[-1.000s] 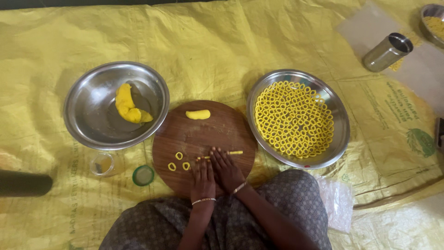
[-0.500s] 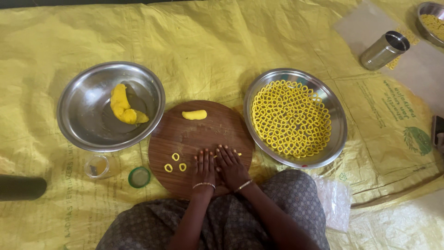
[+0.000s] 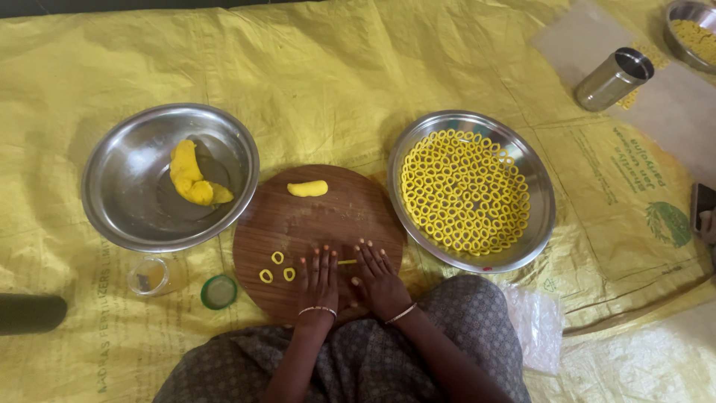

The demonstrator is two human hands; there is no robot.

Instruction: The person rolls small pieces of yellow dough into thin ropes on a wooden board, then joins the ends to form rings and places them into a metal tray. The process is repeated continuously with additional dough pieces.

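Dough strip [image 3: 347, 262] lies between flat, open left hand [image 3: 319, 280] and right hand [image 3: 379, 277], held by neither.

Yellow woven sack sheet [image 3: 358, 89] spread as ground cover, green round emblem [image 3: 669, 222] printed at right edge

Steel tumbler [image 3: 614, 78] (lying tilted), green lid [image 3: 218, 292].

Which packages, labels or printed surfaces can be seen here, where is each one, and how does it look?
Yellow woven sack sheet: spread under everything, with dark print along the lower left edge.
Green printed emblem: on the sheet at the right, round, with green lettering above it.
Clear plastic bag: crumpled beside the person's knee, lower right.
Small open jar and its green lid: left of the wooden board; no label visible.
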